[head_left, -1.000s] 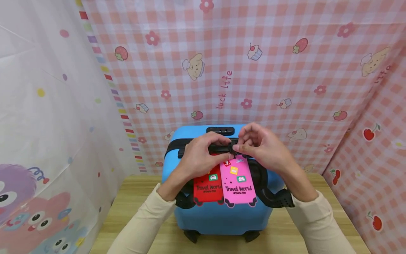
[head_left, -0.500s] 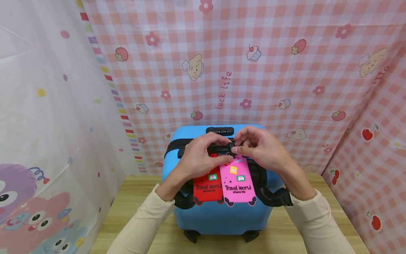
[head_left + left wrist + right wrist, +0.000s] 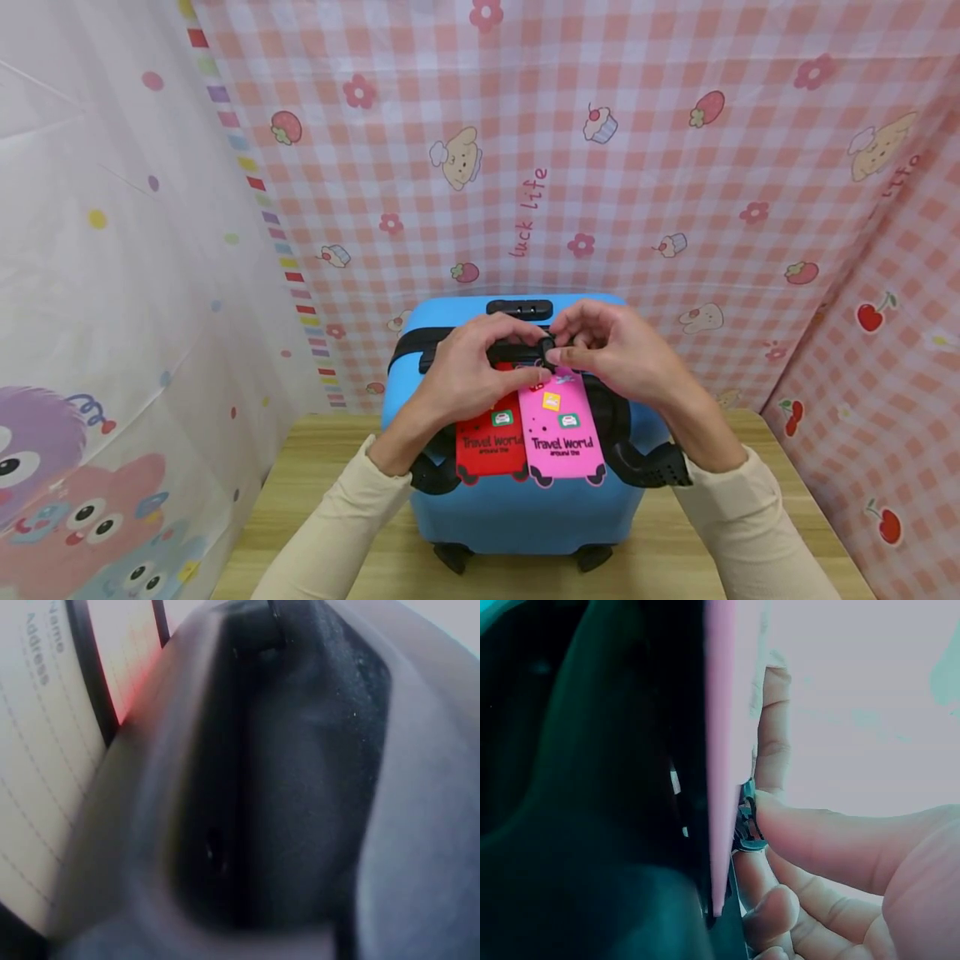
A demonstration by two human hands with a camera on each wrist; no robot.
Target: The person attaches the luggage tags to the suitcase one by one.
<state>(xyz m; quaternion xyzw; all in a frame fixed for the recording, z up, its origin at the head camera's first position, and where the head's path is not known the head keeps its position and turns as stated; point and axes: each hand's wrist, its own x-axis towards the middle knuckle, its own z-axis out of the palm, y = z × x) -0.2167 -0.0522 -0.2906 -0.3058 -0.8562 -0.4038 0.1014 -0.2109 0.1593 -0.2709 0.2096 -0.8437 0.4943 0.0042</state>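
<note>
A blue suitcase (image 3: 525, 517) stands on the table with its black top handle (image 3: 513, 353) toward me. Two luggage tags hang side by side from the handle, a red one (image 3: 487, 446) on the left and a pink one (image 3: 562, 446) on the right. My left hand (image 3: 472, 371) reaches over the handle, thumb and forefinger pinching the pink tag's black strap (image 3: 548, 353). From the other side my right hand (image 3: 622, 354) pinches the strap's small black buckle (image 3: 748, 825) between thumb and fingers. The left hand partly hides the red tag's upper part.
A black combination lock (image 3: 520, 310) sits behind the handle, and a black band (image 3: 420, 340) crosses the suitcase top. Black curved parts (image 3: 648, 465) flank the tags. Patterned cloth (image 3: 525, 167) hangs behind the wooden table (image 3: 315, 500) and at both sides.
My right hand has shifted slightly down and left, closer to the left fingertips, still pinching the buckle. The left hand and both tags have hardly moved.
</note>
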